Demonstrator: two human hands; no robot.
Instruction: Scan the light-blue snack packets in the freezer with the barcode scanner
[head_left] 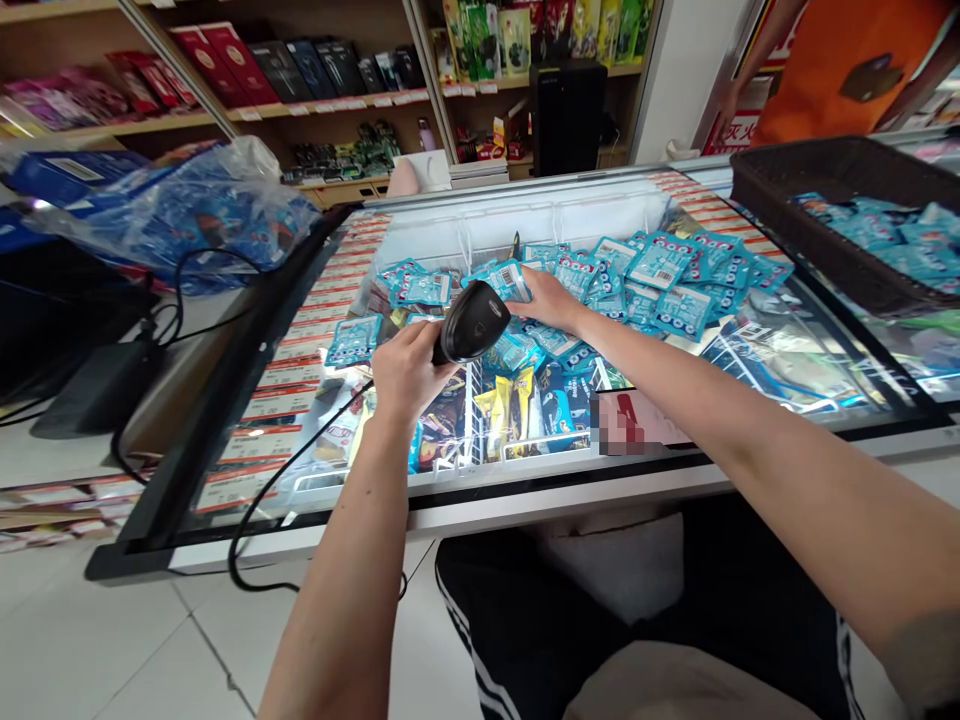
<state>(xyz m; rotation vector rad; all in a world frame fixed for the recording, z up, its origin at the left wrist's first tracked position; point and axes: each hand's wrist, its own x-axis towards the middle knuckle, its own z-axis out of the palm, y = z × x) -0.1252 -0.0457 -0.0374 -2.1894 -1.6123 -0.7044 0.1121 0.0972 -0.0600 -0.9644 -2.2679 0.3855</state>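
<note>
My left hand (405, 375) grips a black corded barcode scanner (472, 320) and holds it over the glass lid of a chest freezer (525, 490). The scanner's head points toward a teal snack packet (508, 280) that my right hand (551, 300) holds by its edge, barcode side up. Several more teal packets (660, 275) lie spread over the freezer lid just beyond and to the right of my right hand. A few others (354, 340) lie to the left of the scanner.
A dark basket (780, 215) with more teal packets sits at the right. A plastic bag (187, 215) of blue packets lies on the left counter. The scanner's cable (259, 510) trails down left. A person in orange (840, 60) stands behind. Shelves line the back.
</note>
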